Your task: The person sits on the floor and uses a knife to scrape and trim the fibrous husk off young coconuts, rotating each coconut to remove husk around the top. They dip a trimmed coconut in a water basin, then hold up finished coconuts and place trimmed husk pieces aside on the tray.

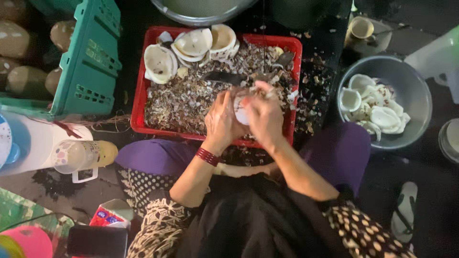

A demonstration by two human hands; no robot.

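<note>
1. While both hands meet over the red crate, the left hand cups a pale piece of coconut, fingers curled around it from the side.
2. Right hand is clenched over the top of that same piece, so most of it is covered; whether a small tool sits in that grip, I cannot tell.
3. A dark blade juts out over the crate just beyond the knuckles. Its mount or handle is hidden behind the hands.
4. Brown shavings fill the crate right under the work, which looks like the reason the hands sit there: scraps fall straight in.
5. Empty shell halves are stacked at the far edge, out of the way.
6. White peeled pieces lie in the grey bowl close by the right arm, an easy reach.
7. Green basket to the left is cut off by the frame; brown husked coconuts behind it are dim.
</note>
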